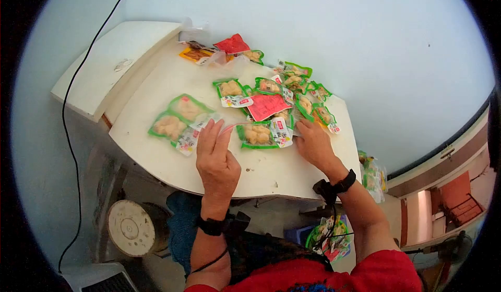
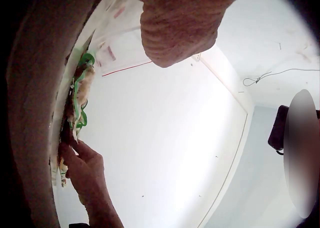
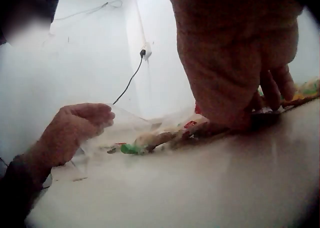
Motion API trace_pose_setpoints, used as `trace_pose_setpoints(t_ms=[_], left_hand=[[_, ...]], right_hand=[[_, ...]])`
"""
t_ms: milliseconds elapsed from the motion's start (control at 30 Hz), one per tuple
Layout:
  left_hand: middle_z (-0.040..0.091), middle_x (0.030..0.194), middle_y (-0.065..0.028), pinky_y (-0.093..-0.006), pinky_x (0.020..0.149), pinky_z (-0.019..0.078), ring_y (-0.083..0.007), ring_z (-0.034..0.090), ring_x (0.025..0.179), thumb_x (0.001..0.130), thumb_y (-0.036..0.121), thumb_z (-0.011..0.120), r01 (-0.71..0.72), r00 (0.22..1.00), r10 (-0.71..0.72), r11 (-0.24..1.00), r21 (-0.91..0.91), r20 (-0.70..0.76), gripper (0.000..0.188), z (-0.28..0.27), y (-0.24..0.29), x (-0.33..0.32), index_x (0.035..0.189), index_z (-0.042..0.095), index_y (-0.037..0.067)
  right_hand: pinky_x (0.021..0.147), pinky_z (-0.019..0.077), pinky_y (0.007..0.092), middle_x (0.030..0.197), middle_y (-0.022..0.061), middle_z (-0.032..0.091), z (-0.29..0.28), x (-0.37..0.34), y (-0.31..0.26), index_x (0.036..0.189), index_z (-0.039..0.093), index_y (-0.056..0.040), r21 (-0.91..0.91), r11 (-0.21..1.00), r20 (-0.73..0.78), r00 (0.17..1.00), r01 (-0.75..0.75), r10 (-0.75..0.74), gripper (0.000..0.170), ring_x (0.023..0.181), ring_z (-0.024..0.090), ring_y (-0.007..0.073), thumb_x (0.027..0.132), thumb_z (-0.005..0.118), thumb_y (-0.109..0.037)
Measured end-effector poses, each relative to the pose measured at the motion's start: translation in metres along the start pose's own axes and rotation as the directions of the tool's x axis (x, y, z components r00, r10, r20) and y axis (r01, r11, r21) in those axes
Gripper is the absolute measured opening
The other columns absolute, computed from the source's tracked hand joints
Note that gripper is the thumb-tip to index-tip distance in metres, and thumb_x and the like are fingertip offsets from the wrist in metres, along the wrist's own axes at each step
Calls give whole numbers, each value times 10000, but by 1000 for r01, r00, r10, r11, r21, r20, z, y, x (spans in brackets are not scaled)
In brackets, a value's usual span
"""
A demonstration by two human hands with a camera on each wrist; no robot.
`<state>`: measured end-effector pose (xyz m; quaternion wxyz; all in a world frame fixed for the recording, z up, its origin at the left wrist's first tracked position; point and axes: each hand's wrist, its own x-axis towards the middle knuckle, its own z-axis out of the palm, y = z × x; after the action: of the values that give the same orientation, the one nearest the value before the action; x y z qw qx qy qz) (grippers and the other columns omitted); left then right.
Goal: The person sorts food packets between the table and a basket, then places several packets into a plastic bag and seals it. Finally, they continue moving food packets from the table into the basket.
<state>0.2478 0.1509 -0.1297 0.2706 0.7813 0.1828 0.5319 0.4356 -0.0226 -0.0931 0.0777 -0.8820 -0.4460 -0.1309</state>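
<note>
In the head view my left hand [image 1: 216, 161] is raised over the table's front part, fingertips together on a thin clear plastic bag with a red line [image 2: 127, 69]. The right wrist view shows the same hand [image 3: 75, 133] pinching the film. Two green-edged packets [image 1: 169, 127] of pale food lie left of it, looking hazy. My right hand [image 1: 318, 148] reaches into the pile, its fingers bent round the edge of a packet; the fingertips are partly hidden. Beside it lie a green-edged packet [image 1: 257, 134] and a red packet [image 1: 267, 106].
More packets [image 1: 295, 72] and a red one [image 1: 232, 44] lie along the wall side of the white table [image 1: 261, 174]. A raised white panel [image 1: 120, 57] stands at the left. Below are a round stool [image 1: 130, 228] and a container of packets [image 1: 331, 240]; a black cable [image 1: 67, 130] hangs left.
</note>
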Motion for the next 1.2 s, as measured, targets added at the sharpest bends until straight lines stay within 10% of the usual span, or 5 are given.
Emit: trace_pose_setpoints(t_ms=[300,700,933,1200], left_hand=[[610,1239,-178,-504,1092,365,-379,527,1239,750,-159,457,-1,1000,0,1000,-18,-14,472,-1,2,1,1146,643,18],[613,1228,-175,-504,1079,376,-375,532,1229,697,-139,478,1,1000,-2,999,-35,-25,491,-2,4,3,1126,656,21],[607,1216,-181,-498,1061,396,-398,527,1216,677,-126,502,-26,999,26,999,-21,-41,462,0,1,-1,1085,669,15],[608,1216,-180,-507,1064,393,-392,528,1218,670,-114,516,-27,998,24,999,-42,-51,443,1,-1,-1,1068,670,6]], right_hand=[[749,519,406,974,115,614,-6,-10,18,984,618,1,-198,949,18,969,246,-248,249,899,568,318,736,621,-13],[814,520,422,1149,128,645,-14,-22,18,1039,646,-11,-126,984,25,992,123,-121,311,1002,599,339,729,625,-25],[794,510,452,984,168,690,-14,30,-35,976,684,-10,158,975,-206,971,159,-125,282,953,643,362,786,690,-219],[776,537,471,922,199,656,19,91,-76,1054,618,-6,-71,994,21,997,80,-78,503,901,657,394,776,706,-416]])
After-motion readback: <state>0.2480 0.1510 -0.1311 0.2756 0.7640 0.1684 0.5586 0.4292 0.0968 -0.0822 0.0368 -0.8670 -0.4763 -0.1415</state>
